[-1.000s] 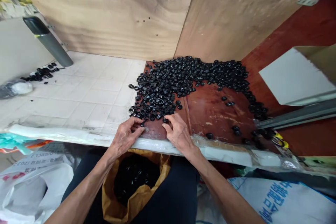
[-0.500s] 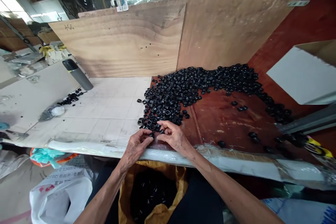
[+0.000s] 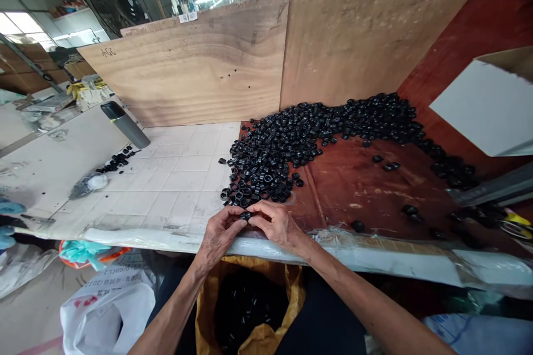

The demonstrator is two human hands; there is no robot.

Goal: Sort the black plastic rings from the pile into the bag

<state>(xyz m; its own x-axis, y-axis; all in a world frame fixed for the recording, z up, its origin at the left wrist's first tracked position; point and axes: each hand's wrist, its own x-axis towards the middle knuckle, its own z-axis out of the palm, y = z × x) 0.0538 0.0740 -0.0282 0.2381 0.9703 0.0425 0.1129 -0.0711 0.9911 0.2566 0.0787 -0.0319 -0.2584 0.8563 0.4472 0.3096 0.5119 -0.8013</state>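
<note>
My left hand (image 3: 220,231) and my right hand (image 3: 272,223) meet above the bench's front edge. Between their fingertips is a small black ring-shaped part (image 3: 246,216), pinched from both sides. Whether it is one piece or two pressed together I cannot tell. Just beyond my fingers spreads a large pile of similar black ring-shaped parts (image 3: 287,138), reaching back to the wooden board and off to the right. Below my hands, an open yellow sack (image 3: 204,310) holds many dark pieces.
A grey bottle (image 3: 129,128) stands at the left, with small black pieces (image 3: 116,161) and a clear plastic bag (image 3: 85,184) near it. A wooden board (image 3: 200,66) walls the back. A white box (image 3: 487,105) juts in at the right. A white bag (image 3: 108,310) sits lower left.
My hands were apart, each with a small black part at its fingertips. Now the fingertips have come together around a black part. The view has shifted slightly.
</note>
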